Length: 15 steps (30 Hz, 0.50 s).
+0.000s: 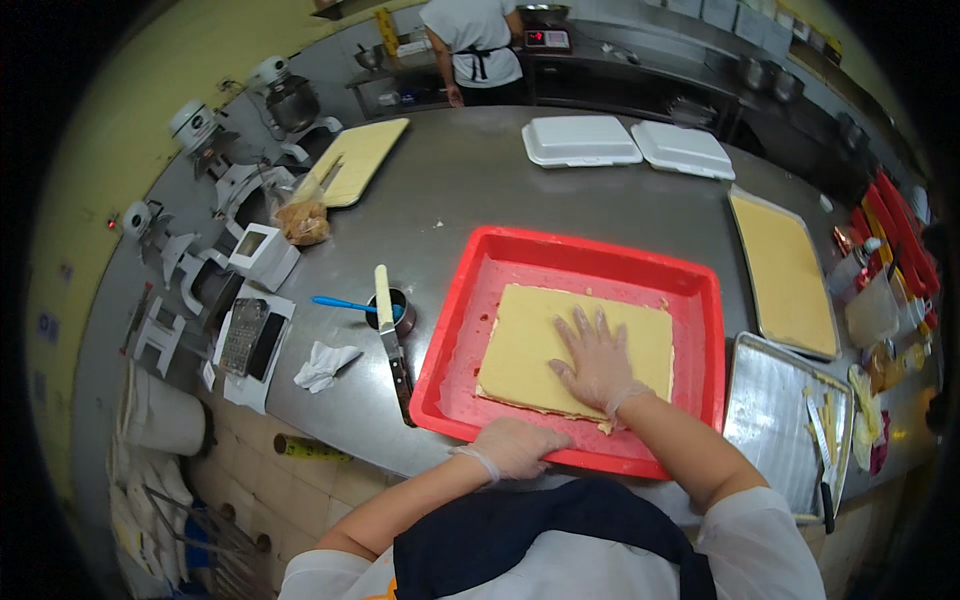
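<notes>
A pale yellow sheet cake (pixel 520 340) with a filling layer along its lower edge lies inside a red tray (pixel 705 310) lined with paper. My right hand (pixel 597 368), in a clear glove, presses flat on top of the cake with its fingers spread. At the tray's near rim, my gloved left hand (pixel 512 447) is closed over the edge, its fingertips pointing right. Left of the tray lie an offset spatula (pixel 391 345) smeared with cream, its blade resting on a small metal pot (pixel 405 312), and a blue-handled utensil (pixel 345 303) leaning in that pot.
Two white foam boxes (pixel 582 140) stand at the back. Sheet cakes on trays sit at the right (pixel 780 265) and far left (pixel 365 160). A metal tray (pixel 765 420) holds a knife (pixel 820 440) and trimmings. Stand mixers (pixel 290 100) line the left; a person (pixel 475 50) stands beyond the table.
</notes>
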Tool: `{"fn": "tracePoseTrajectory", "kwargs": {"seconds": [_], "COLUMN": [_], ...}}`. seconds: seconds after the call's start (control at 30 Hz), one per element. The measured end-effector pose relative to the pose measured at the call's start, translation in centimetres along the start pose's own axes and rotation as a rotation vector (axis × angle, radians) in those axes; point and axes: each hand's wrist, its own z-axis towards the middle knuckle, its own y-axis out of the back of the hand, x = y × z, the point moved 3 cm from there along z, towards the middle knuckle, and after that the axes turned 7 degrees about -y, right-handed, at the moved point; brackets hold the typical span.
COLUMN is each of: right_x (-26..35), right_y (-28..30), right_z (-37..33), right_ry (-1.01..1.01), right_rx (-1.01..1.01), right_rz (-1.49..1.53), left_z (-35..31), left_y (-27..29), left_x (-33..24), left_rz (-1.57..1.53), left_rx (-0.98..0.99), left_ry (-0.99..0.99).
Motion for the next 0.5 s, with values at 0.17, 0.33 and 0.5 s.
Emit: {"fn": "tracePoseTrajectory", "kwargs": {"seconds": [0.17, 0.33, 0.5], "right_x": [3.4, 4.0, 8.8], "right_y": [-0.8, -0.6, 2.7], "right_z": [1.4, 1.7, 4.1], "right_ry": [0.259, 0.252, 0.338], "right_rx": [-0.017, 0.005, -0.252], "right_rz": [0.010, 0.058, 0.556], "left_z": [0.1, -1.1, -8.3], "left_y": [-0.6, -0.3, -0.1], "left_x": [0.2, 0.1, 5.7], "left_rz": [-0.048, -0.166, -0.331], "left_rx": [-0.056, -0.402, -1.183], "left_ry": [-0.063, -0.310, -0.387]}}
